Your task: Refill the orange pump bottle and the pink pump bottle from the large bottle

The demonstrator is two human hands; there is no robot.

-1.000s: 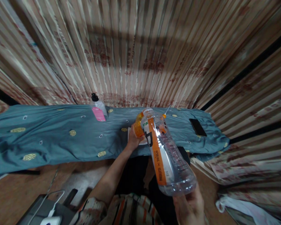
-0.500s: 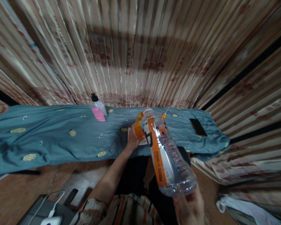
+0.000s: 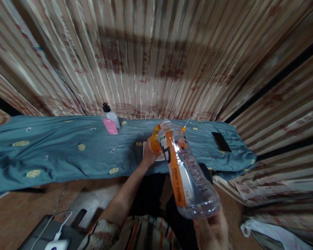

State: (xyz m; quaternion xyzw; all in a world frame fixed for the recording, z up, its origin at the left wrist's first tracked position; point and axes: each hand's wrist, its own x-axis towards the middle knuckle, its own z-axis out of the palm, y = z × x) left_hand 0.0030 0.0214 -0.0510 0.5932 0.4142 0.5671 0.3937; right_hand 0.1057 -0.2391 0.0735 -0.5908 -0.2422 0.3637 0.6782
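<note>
A large clear plastic bottle (image 3: 187, 177) with an orange and white label is tilted away from me, its open mouth pointing toward the table. My right hand (image 3: 211, 229) grips its base from below. My left hand (image 3: 149, 154) is closed round the bottle's orange cap (image 3: 154, 142), held just left of the bottle's open neck. Both hands hover over the near edge of a table draped in a teal cloth (image 3: 67, 152). A white flat item (image 3: 160, 156) lies on the cloth under my left hand, mostly hidden.
A clear pump bottle with a pink label (image 3: 110, 121) stands at the back of the table. A dark phone (image 3: 221, 141) lies at the table's right end. Striped curtains (image 3: 156, 55) hang behind. A white charger with cable (image 3: 56, 241) sits at lower left.
</note>
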